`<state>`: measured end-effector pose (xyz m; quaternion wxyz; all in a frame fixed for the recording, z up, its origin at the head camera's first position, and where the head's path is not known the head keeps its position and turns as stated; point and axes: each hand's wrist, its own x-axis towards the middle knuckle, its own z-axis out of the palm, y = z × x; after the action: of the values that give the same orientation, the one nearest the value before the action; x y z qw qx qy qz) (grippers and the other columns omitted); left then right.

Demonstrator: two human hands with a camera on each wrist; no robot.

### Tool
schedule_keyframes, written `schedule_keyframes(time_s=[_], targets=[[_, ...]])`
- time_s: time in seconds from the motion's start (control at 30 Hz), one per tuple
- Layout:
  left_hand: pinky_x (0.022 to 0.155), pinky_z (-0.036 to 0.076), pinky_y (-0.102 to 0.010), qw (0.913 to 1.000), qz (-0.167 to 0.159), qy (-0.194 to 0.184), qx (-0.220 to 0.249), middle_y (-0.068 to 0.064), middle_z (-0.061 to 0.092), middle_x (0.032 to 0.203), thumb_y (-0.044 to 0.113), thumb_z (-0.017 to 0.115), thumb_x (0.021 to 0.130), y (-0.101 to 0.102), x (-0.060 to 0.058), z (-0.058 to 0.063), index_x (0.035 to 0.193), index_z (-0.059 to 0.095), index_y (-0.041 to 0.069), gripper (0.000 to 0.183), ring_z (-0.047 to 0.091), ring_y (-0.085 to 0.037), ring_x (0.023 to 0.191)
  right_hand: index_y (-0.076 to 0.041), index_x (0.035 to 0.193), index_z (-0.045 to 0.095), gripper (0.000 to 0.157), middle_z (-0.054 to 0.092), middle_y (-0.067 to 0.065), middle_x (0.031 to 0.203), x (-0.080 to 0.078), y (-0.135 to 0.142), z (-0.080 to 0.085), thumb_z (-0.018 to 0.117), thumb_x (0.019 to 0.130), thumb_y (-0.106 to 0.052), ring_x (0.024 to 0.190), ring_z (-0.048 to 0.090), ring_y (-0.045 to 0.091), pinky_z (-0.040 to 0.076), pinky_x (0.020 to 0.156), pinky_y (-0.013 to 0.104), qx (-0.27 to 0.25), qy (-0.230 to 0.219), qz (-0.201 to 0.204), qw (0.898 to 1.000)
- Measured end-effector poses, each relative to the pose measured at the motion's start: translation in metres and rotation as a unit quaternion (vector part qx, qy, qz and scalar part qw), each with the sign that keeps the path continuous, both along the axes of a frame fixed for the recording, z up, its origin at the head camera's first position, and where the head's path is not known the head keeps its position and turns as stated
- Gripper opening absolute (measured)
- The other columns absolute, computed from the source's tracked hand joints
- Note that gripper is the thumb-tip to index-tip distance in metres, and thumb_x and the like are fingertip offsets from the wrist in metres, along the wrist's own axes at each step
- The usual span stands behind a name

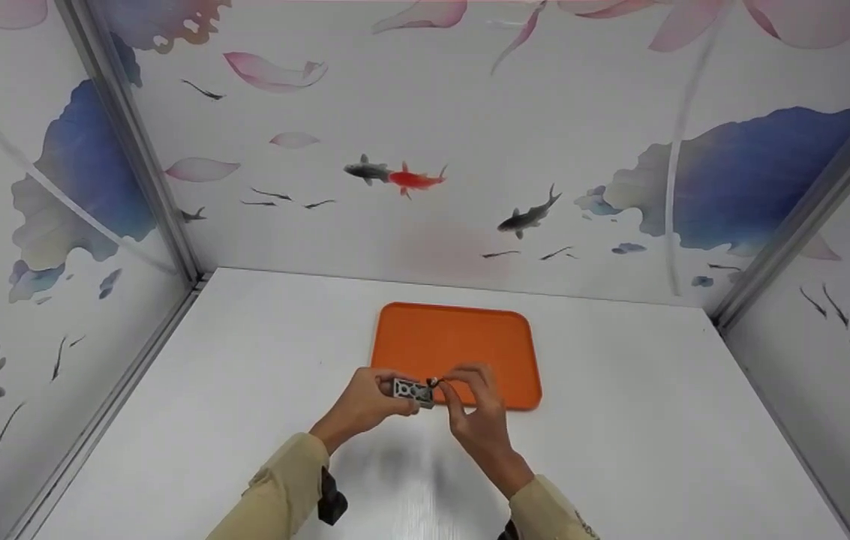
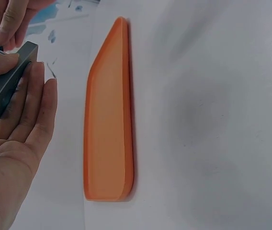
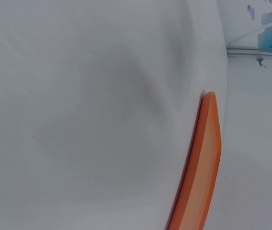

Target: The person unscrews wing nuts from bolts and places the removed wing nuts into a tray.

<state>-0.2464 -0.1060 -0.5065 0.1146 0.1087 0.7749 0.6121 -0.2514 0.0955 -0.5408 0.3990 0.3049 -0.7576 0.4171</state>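
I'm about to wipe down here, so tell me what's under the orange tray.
The orange tray lies on the white tabletop; whatever its base covers can't be seen.

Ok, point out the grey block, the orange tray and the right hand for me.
Grey block (image 1: 412, 391): head view, middle of its holed face.
Orange tray (image 1: 456, 341): head view, bare part of its floor.
Right hand (image 1: 480, 420): head view, middle of the hand.
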Motion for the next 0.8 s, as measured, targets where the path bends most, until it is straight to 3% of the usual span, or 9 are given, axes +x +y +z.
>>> schedule_keyframes(time_s=[0.3,0.8], targets=[[0.08,0.062,-0.029,1.0,0.002,-0.002,-0.004,-0.012,0.076,0.102,0.011,0.079,0.081,-0.0003,0.0006,-0.0002,0.112,0.073,0.002,0.033,0.072,-0.014,0.086,-0.006,0.094,0.068,0.021,0.063,0.004,0.095,-0.0007,-0.0002,-0.0004,0.079,0.079,0.005,0.093,0.06,0.015,0.055,0.084,0.016,-0.005,0.002,-0.012,1.0],[0.082,0.062,-0.032,1.0,0.0,-0.004,-0.003,-0.012,0.077,0.102,0.012,0.078,0.081,0.0022,-0.0001,-0.001,0.112,0.073,0.004,0.033,0.074,-0.015,0.088,-0.007,0.108,0.074,0.033,0.064,0.008,0.101,0.0027,-0.0003,0.0012,0.075,0.08,0.01,0.095,0.06,0.021,0.056,0.081,0.026,-0.017,0.004,0.021,1.0]])
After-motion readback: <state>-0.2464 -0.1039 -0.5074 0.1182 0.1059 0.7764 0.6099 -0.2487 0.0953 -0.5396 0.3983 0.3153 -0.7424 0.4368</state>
